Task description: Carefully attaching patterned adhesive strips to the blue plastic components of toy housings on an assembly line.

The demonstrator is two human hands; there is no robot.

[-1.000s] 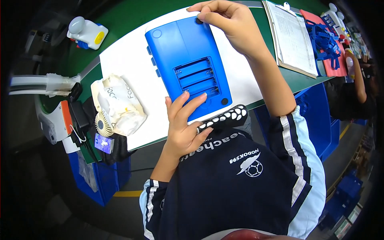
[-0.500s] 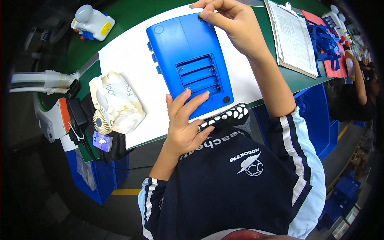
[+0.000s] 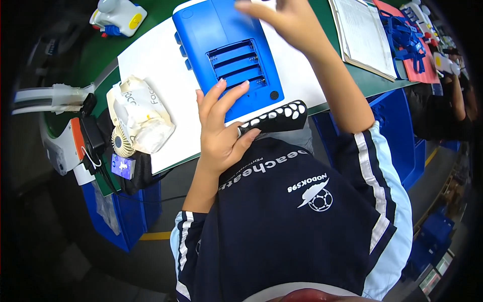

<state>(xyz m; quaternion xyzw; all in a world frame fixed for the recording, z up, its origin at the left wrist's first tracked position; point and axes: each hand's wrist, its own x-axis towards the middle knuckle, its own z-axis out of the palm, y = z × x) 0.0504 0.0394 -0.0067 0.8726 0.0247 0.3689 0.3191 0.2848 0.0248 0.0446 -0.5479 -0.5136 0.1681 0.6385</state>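
A blue plastic casing (image 3: 221, 27) lies back side up on the white sheet (image 3: 151, 55), with its uncovered battery compartment (image 3: 236, 64) showing bare slots and springs. Several blue tabs stick out along its left edge. Near its lower right corner sits a round black foot (image 3: 274, 94). My left hand (image 3: 217, 128) grips the near left corner, fingers laid over the back below the compartment and thumb by the near edge. Over the casing's far right corner, my right hand (image 3: 284, 20) is smeared by motion and partly cut off by the frame; its fingers' hold is unclear.
A black strip with white spots (image 3: 279, 117) runs along the near edge. To the left lie a crumpled plastic-wrapped bundle (image 3: 143, 118), a small fan (image 3: 122, 141) and a purple box (image 3: 123, 166). A clipboard (image 3: 365, 38), blue straps (image 3: 402, 40) and a white bottle (image 3: 118, 17) stand farther off.
My right hand has come off the black foot at the casing's far right corner and moved slightly left, blurred. My left hand keeps its place. The whole view has shifted, so the casing appears higher.
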